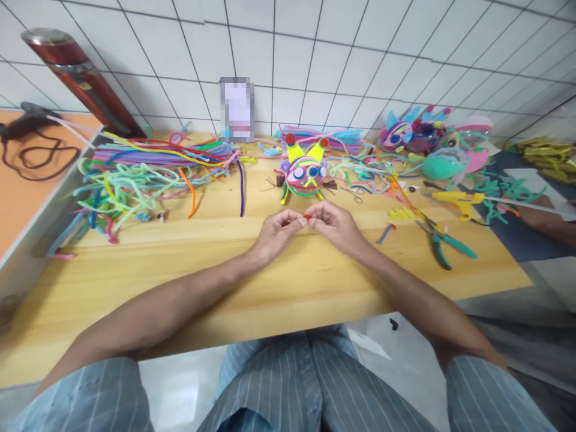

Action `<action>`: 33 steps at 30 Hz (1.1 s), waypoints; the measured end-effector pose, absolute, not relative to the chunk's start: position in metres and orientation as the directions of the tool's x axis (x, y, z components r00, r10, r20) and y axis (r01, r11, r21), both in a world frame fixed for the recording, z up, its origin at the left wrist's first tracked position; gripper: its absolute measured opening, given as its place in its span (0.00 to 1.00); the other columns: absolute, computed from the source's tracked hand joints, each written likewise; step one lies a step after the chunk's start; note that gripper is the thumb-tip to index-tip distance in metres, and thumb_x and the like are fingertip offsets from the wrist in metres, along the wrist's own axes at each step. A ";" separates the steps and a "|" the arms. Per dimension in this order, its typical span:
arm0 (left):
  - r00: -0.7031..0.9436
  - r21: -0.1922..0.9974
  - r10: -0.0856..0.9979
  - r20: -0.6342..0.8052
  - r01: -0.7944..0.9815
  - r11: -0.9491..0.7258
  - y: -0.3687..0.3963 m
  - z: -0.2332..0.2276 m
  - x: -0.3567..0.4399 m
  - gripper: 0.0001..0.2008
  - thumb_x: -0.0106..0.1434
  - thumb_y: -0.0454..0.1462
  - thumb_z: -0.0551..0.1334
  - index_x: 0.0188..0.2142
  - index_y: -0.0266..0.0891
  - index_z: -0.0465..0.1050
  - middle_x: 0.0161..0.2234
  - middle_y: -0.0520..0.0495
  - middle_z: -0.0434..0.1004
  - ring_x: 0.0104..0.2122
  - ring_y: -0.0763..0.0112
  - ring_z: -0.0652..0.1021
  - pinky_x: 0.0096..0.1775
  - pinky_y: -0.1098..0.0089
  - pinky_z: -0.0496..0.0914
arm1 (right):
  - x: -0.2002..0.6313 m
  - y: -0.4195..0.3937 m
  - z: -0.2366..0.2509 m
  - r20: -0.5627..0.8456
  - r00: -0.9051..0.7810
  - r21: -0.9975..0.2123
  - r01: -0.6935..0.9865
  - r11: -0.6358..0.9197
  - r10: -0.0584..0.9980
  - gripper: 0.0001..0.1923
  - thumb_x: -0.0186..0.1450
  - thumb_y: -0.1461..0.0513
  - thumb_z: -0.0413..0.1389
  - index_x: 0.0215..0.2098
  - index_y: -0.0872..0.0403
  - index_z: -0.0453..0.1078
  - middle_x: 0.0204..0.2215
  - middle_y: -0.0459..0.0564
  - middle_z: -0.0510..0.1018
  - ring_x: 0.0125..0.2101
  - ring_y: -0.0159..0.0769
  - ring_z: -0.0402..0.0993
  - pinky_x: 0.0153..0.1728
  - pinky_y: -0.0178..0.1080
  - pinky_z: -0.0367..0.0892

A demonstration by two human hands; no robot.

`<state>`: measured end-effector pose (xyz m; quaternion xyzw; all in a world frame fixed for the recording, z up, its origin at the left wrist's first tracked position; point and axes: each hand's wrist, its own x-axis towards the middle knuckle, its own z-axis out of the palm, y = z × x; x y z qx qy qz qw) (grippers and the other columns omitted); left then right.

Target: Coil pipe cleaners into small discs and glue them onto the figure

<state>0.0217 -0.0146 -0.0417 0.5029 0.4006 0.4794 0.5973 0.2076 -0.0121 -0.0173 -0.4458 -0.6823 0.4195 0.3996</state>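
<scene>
Both my left hand (281,233) and my right hand (335,225) are closed in a pinch, fingertips almost meeting over the middle of the wooden table. Between them shows a small red piece (307,217), mostly covered by the fingers; its exact kind is too small to tell. Just beyond my hands stands a decorated ball figure (306,177) with yellow red-tipped horns, round blue eyes and dark bristly tufts at its sides. A pair of small scissors (357,196) lies to its right. Near my right forearm is a short blue and red pipe cleaner piece (386,233).
Bundled pipe cleaners (162,155) and a loose pale green heap (130,192) fill the left. At right lie green-handled pliers (443,243), a yellow glue gun (461,201) and other decorated figures (405,133). A phone (237,111) leans on the tiled wall. Another person's hand (544,215) is far right.
</scene>
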 end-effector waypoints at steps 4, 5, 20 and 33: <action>0.231 0.991 0.973 0.015 -0.132 0.016 -0.015 -0.049 0.021 0.16 0.55 0.48 0.74 0.30 0.37 0.79 0.27 0.51 0.77 0.28 0.74 0.71 0.35 0.71 0.67 | 0.207 -0.009 -0.027 0.150 -0.274 -0.932 0.282 0.229 0.950 0.06 0.62 0.61 0.60 0.38 0.53 0.74 0.30 0.45 0.78 0.31 0.32 0.74 0.35 0.36 0.68; 0.235 0.993 0.972 0.011 -0.120 0.018 -0.014 -0.050 0.021 0.17 0.55 0.48 0.74 0.30 0.37 0.79 0.27 0.51 0.76 0.28 0.74 0.71 0.34 0.71 0.66 | 0.207 -0.009 -0.029 0.153 -0.271 -0.932 0.281 0.230 0.950 0.06 0.62 0.61 0.60 0.38 0.53 0.74 0.30 0.45 0.78 0.31 0.32 0.75 0.35 0.36 0.68; 0.242 0.997 0.969 0.059 -0.065 -0.044 -0.020 -0.048 0.019 0.14 0.62 0.47 0.70 0.32 0.38 0.79 0.29 0.51 0.78 0.31 0.72 0.74 0.37 0.70 0.68 | 0.202 -0.012 -0.031 0.176 -0.249 -0.954 0.197 0.227 0.953 0.03 0.60 0.63 0.59 0.34 0.52 0.73 0.27 0.43 0.77 0.29 0.31 0.73 0.33 0.36 0.68; 0.310 0.995 0.950 0.043 -0.100 -0.013 -0.018 -0.053 0.015 0.15 0.61 0.47 0.72 0.32 0.38 0.79 0.29 0.51 0.78 0.30 0.73 0.74 0.36 0.71 0.68 | 0.200 -0.016 -0.029 0.176 -0.263 -0.956 0.183 0.228 0.948 0.04 0.58 0.64 0.59 0.33 0.53 0.73 0.26 0.43 0.76 0.28 0.30 0.70 0.32 0.36 0.65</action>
